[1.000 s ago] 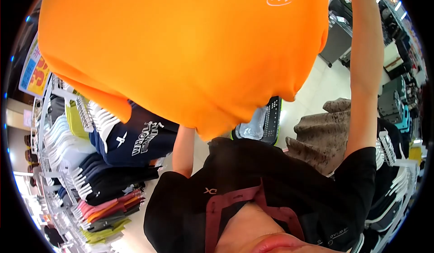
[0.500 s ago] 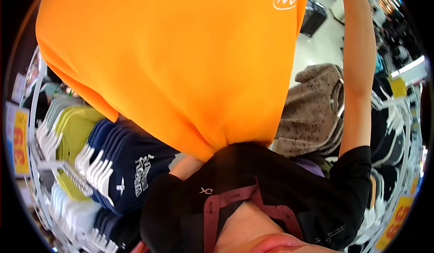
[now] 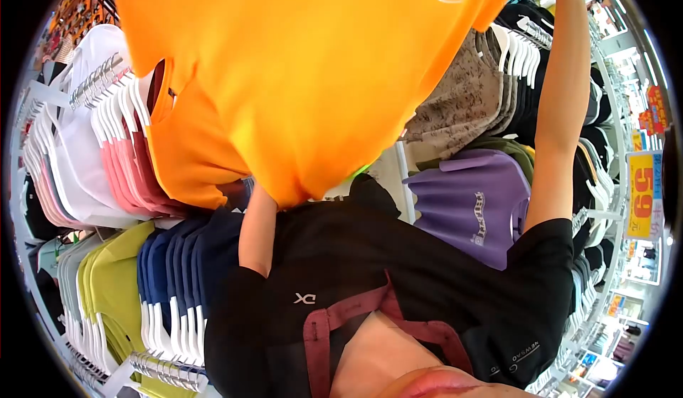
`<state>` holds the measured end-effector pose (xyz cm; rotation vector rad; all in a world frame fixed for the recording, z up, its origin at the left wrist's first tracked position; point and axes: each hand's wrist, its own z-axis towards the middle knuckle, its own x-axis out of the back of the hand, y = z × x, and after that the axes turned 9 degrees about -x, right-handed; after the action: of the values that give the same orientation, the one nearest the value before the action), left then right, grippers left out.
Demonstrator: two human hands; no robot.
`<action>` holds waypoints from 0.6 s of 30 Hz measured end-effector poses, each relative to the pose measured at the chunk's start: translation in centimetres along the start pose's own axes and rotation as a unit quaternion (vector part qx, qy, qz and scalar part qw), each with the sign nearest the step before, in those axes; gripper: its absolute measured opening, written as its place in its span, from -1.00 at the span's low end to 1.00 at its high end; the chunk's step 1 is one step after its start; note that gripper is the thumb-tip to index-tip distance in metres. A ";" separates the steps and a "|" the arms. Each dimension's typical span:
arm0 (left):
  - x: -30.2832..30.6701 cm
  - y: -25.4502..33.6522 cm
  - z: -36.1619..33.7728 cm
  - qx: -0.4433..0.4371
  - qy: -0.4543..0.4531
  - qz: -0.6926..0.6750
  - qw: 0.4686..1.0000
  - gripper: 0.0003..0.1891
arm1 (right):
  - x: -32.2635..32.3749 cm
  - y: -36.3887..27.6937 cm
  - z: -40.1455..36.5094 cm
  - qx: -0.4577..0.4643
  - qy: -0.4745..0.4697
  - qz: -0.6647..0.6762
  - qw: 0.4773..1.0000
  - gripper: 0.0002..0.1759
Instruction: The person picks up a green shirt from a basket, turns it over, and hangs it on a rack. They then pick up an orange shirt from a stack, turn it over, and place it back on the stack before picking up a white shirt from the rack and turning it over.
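The fingers of the left hand are hidden by the big orange shirt (image 3: 306, 92), so I can't tell whether they are open or closed; the left forearm (image 3: 257, 238) comes up to its lower edge. The right hand runs out past the top of the view, its fingers unseen too, with the right forearm (image 3: 564, 92) raised to the right of the shirt. The big orange shirt spreads in front of the chest, its oval logo near the top right. To its left, close by, hang another orange shirt (image 3: 188, 163) and pink shirts (image 3: 121, 177); below left are navy shirts (image 3: 213, 248). To its right are brown patterned shirts (image 3: 462, 99), and below right a purple shirt (image 3: 473, 199). The loose left side could snag on the white hangers (image 3: 139, 103), I'd say, since it hangs so near them and the cloth itself blocks the view. The low hem might also drag a neighbouring shirt askew. Compared with 0.5 s ago, a sleeve now shows at the shirt's right, the purple shirt is in much fuller view, and the navy shirts sit lower, with pink ones above them.
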<state>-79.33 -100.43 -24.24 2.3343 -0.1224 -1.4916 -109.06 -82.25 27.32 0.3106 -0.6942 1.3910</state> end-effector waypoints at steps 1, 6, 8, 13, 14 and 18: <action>0.3 2.1 0.0 -0.035 0.006 0.034 0.999 -0.55 | 0.3 -0.3 -1.4 -0.041 -0.001 -0.005 0.999 -0.79; -2.5 12.4 -4.1 -0.340 0.030 0.296 0.892 -0.68 | 0.9 -2.7 -6.9 -0.104 -0.015 -0.051 0.993 -0.86; -3.2 14.2 -5.0 -0.511 0.123 0.365 0.769 -0.72 | 0.7 -2.4 -9.2 -0.127 -0.015 -0.038 0.991 -0.88; -18.3 14.2 -10.0 -0.745 0.059 0.563 0.352 -0.63 | -0.6 -3.1 -14.3 -0.128 -0.037 -0.060 0.989 -0.89; -19.7 14.2 -9.2 -0.756 0.046 0.577 0.305 -0.60 | -0.8 -2.7 -15.0 -0.100 -0.056 -0.036 0.993 -0.85; -23.3 13.3 -10.0 -0.619 -0.051 0.686 0.380 -0.60 | -2.2 0.4 -17.5 -0.088 -0.109 0.025 0.990 -0.78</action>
<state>-78.96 -104.02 4.16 0.2935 -0.5434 -0.2943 -104.90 -73.64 12.51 0.3083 -1.0049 1.3447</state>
